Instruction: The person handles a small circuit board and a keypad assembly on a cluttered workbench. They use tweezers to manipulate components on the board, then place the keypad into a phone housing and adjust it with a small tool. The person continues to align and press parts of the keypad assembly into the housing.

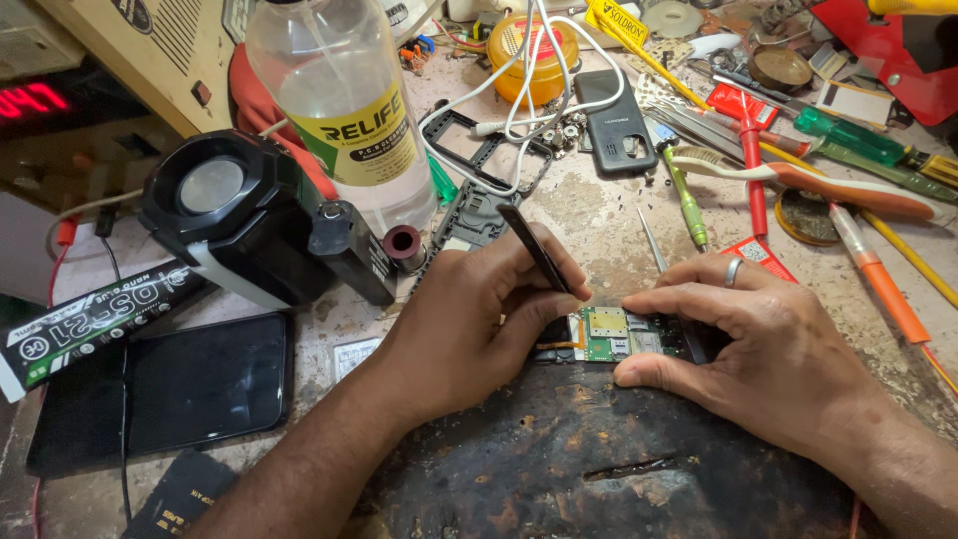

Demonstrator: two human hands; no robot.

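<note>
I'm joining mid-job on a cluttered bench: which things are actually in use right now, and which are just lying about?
In use:
left hand holding black tweezers
right hand steadying the green circuit board
dark work mat under both

Lying about:
clear liquid bottle
black phone
small keypad phone
toothbrush
green screwdriver
glue tube

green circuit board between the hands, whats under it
The green circuit board lies on a dark, worn work mat. The left hand and right hand cover its ends, so what lies under those is hidden.
</note>
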